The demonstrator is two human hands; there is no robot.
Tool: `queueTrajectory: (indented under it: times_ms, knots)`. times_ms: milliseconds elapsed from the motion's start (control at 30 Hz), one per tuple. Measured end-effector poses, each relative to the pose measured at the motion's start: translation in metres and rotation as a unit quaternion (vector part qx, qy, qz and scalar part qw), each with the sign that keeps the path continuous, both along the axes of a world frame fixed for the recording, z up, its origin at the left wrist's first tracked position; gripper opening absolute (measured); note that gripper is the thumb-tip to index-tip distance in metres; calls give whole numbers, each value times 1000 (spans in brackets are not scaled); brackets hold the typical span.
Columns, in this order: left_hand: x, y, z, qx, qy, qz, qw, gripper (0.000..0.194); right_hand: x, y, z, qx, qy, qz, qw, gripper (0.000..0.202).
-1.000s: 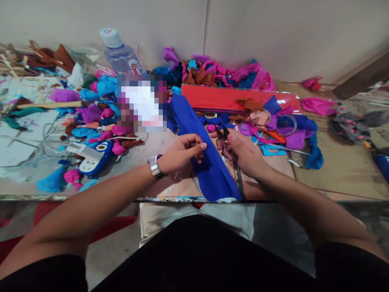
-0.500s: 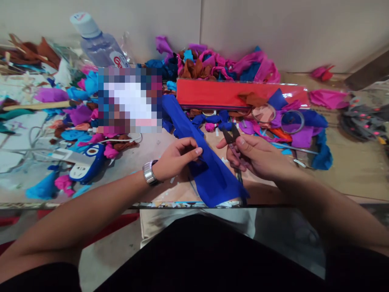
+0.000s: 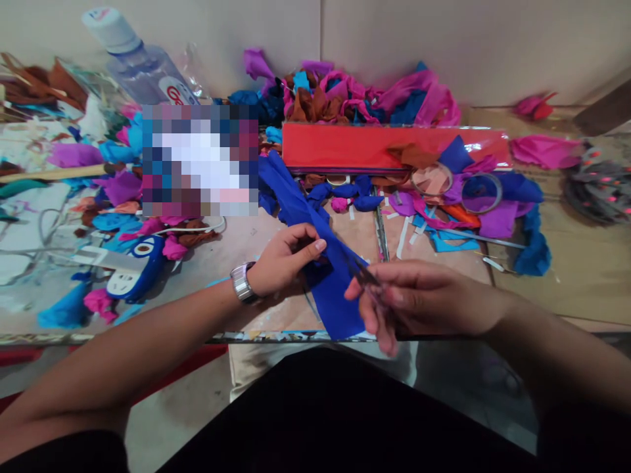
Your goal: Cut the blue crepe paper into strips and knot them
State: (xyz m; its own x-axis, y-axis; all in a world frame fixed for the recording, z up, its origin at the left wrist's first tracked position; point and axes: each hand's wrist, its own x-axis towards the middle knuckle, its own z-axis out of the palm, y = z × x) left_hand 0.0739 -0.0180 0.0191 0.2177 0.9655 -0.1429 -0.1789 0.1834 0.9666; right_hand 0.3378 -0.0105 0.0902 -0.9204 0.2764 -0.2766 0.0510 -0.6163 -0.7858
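Note:
A long strip of deep blue crepe paper [image 3: 338, 289] slants across the table's front part. My left hand [image 3: 286, 259], with a metal watch [image 3: 243, 281] at its wrist, is closed on the strip's left edge, thumb on top. In my right hand [image 3: 414, 299] is a small pair of scissors [image 3: 367, 279] with dark blades and pale handles. The blades lie over the right side of the blue strip and point up and left. Motion blurs them, so I cannot tell whether they cut into it.
Behind my hands lies a flat red pack [image 3: 389, 148] in clear wrap. Tape rolls [image 3: 482, 194] and coloured paper scraps sit right of it. A bottle [image 3: 148, 72] stands at the back left, near a blue-and-white power strip [image 3: 137, 269]. The table's edge [image 3: 276, 336] runs close to my body.
My right hand has moved down and left with the scissors, from beside the blue strip to over its right part. My left hand keeps its hold. The view has shifted slightly.

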Motion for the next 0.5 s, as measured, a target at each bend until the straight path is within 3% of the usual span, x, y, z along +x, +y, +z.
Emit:
queueTrajectory:
  times_ms: [100,233,367,500]
  knots:
    - [-4,1,0,17,7,5,1000,32,-4,-10,-1,-11,-10,46,999,32]
    - [-7,1,-4,27,5,11,1000,30,-8,-13,-5,17,-76,9,997,33]
    - [-8,-1,-7,30,8,17,999,30,-11,-11,-11,146,-128,-2,981,38]
    - [-10,-2,-7,52,17,15,998,31,-16,-15,-19,300,-162,-55,938,35]
